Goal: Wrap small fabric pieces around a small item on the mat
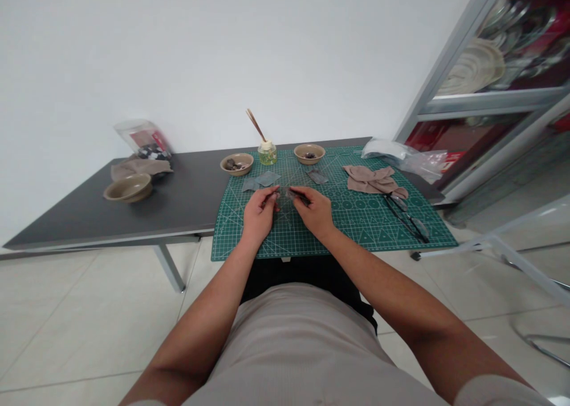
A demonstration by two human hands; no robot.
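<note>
Over the green cutting mat [356, 219], my left hand [259, 211] is closed, thumb and fingers pinched around something small that I cannot make out. My right hand [317, 211], just across from it, is closed too, with a slim dark piece [303, 199] between its fingers, too small to name. A narrow gap separates the fingertips. Beyond my left hand lie pale grey-blue flat pieces [268, 178], and beyond my right hand a small clear packet [317, 176].
Two tan bowls [237, 172] [309, 161] hold small dark bits, flanking a jar [268, 155] with sticks. Brown cloth [371, 182] and eyeglasses [407, 217] lie on the right, near a plastic bag [407, 156]. Another bowl [128, 197] and clear container [141, 138] stand left.
</note>
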